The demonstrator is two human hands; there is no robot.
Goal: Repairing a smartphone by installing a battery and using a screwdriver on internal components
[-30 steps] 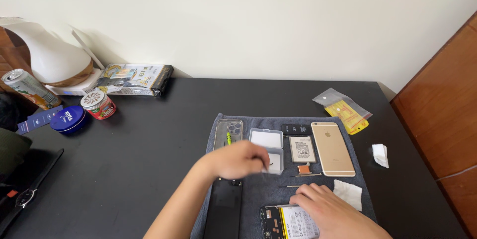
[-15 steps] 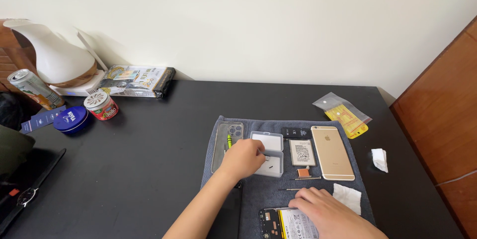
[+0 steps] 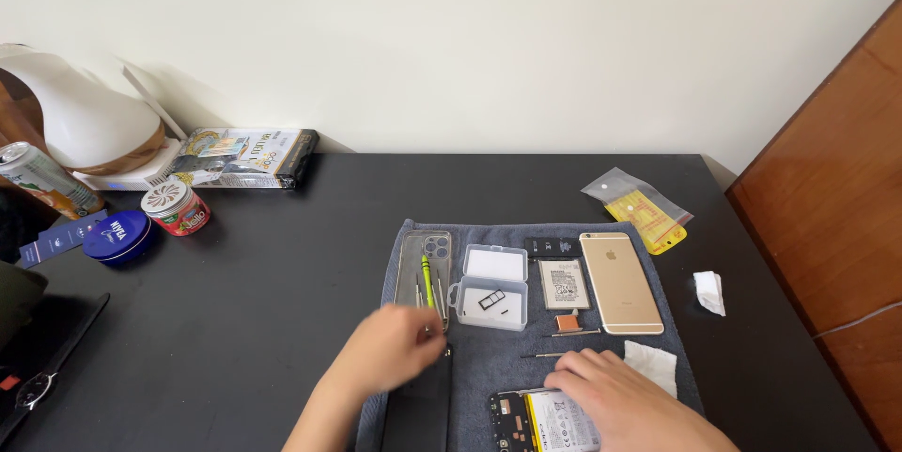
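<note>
The left hand [image 3: 390,349] is blurred; its fingers are curled together near the lower ends of the thin metal tools and the screwdriver with the yellow-green handle [image 3: 427,280], which lie on the clear phone case [image 3: 422,269]. Whether it already pinches one of them I cannot tell. The right hand [image 3: 615,396] lies flat, fingers spread, pressing on the opened phone body with bare circuit board and battery [image 3: 537,419] at the near edge of the grey cloth mat [image 3: 498,358].

The tools look light, stiff and slim (and probably smooth, so easy to roll); I think the safest hold is a pinch at the middle of the handle, not the tip. The opened phone seems fragile, better held by its frame edges.

The mat is soft and should stop small parts from sliding. It lies on a black matte table [image 3: 282,273], against a plain pale wall [image 3: 470,38], with a wooden panel [image 3: 827,226] at the right.
</note>
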